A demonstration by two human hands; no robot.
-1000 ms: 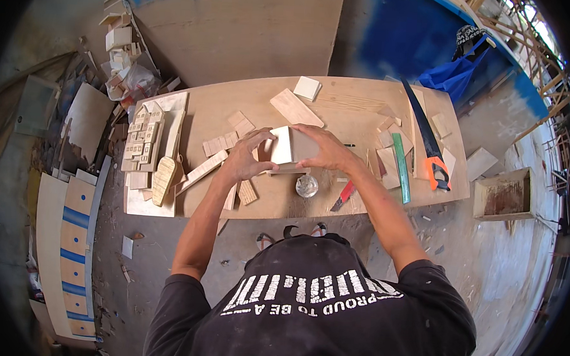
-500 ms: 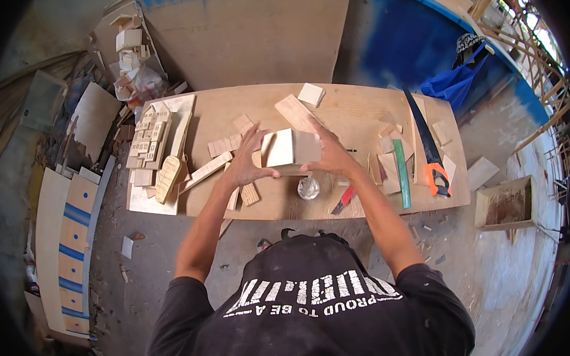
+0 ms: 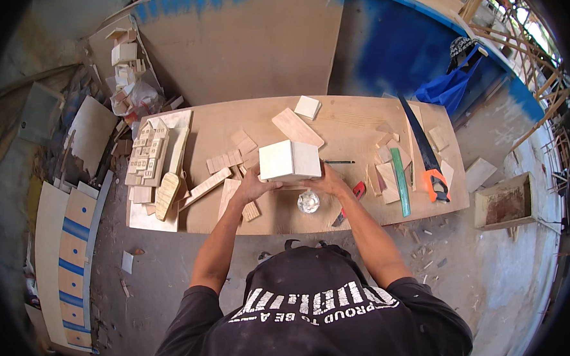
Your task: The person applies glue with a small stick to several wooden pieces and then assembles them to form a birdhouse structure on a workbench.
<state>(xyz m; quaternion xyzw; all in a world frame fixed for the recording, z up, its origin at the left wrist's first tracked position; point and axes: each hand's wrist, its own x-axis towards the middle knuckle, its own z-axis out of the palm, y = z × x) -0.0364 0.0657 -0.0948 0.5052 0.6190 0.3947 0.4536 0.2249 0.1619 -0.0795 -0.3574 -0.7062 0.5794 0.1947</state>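
Note:
A small pale wooden model house [image 3: 277, 159] with a two-sided pitched roof is held between my hands over the middle of the workbench. My left hand [image 3: 252, 186] grips its lower left side, thumb along the near edge. On the other side my right hand [image 3: 332, 182] has hold of the lower right part; some of its fingers are hidden by the model. Just below the house stands a small clear glass container [image 3: 308, 202] with whitish contents. A dark pencil [image 3: 340, 161] lies right of the house.
A wooden house-front model [image 3: 148, 151] stands on the bench's left. Several wood offcuts [image 3: 298, 127] lie about. Rightward are a red cutter [image 3: 359, 190], a green ruler [image 3: 400, 177] and an orange-handled saw [image 3: 435, 179]. A wooden box [image 3: 504, 202] sits beyond the bench's right end.
My hands have come down from around the house's upper sides to its lower sides, nearer my body. Both roof slopes now show uncovered. The view has shifted slightly.

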